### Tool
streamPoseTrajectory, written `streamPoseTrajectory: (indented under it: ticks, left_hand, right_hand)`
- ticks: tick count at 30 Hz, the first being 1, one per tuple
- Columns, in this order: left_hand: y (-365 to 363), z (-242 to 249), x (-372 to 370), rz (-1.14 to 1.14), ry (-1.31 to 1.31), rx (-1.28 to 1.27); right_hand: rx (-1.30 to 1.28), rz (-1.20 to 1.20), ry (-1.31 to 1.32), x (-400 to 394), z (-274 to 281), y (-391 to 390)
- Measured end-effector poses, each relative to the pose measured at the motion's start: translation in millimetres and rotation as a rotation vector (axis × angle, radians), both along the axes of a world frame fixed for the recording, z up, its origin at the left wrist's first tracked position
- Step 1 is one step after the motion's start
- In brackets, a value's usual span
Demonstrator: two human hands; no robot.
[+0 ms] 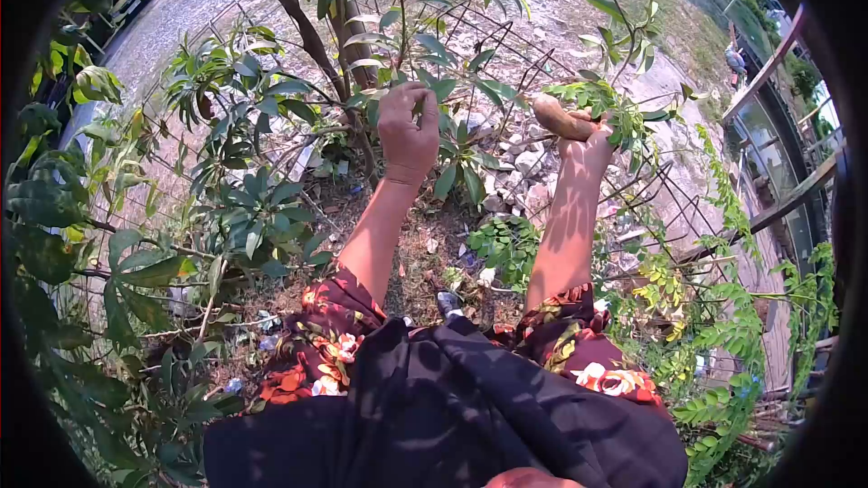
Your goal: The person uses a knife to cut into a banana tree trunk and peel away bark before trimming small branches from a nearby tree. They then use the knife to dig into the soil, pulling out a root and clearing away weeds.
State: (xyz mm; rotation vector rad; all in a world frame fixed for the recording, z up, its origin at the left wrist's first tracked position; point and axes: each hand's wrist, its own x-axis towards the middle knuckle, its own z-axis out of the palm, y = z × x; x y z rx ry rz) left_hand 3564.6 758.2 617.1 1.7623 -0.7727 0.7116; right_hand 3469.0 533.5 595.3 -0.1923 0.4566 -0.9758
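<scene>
My left hand (409, 131) is raised in front of the tree, fingers curled in closely. Long narrow leaves (434, 50) of the tree surround its fingertips; I cannot tell what, if anything, is pinched there. To the right, my right hand (589, 140) is closed round a bunch of small-leaved green sprigs (592, 99). A smooth, brown, elongated piece (561, 117) with a rounded end lies across the same hand and sticks out to the left. Both forearms reach forward from flowered sleeves.
The dark tree trunk (348, 45) rises just beyond my left hand. Thin rusty rods (506, 32) form a mesh behind the hands, above broken stones (529, 161). Leafy branches crowd the left, a small-leaved bush (737, 334) the right, beside wooden rails (768, 212).
</scene>
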Motion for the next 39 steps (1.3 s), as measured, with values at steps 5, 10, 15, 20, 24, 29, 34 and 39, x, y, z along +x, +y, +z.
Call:
streamPoseTrajectory:
  ticks: [5, 10, 15, 20, 24, 29, 34, 39]
  left_hand:
    - [19, -54, 16, 0.166, 0.422, 0.064]
    - [27, -58, 16, 0.170, 0.544, 0.010]
    - [27, -81, 25, 0.165, 0.671, 0.029]
    - [21, -107, 24, 0.210, 0.850, 0.043]
    - [20, -172, 40, 0.179, 1.271, -0.250]
    - [3, -180, 50, 0.062, 1.658, -0.444]
    - [-15, -180, 62, -0.130, 1.637, -0.680]
    - [-20, -173, 70, -0.404, 1.565, -0.979]
  right_hand:
    - [-0.104, -0.188, 0.062, 24, 21, 4]
    - [-0.128, -0.146, -0.054, 38, 19, -5]
    - [-0.163, -0.214, 0.052, 47, 28, -24]
    - [-0.269, -0.256, 0.171, 49, 43, -31]
    - [-0.400, -0.161, 0.400, 35, 32, -10]
    - [-0.590, 0.110, 0.300, 17, 11, 43]
    - [-0.633, 0.264, 0.261, 13, -7, 62]
    - [-0.951, 0.067, 0.398, 1, -50, 36]
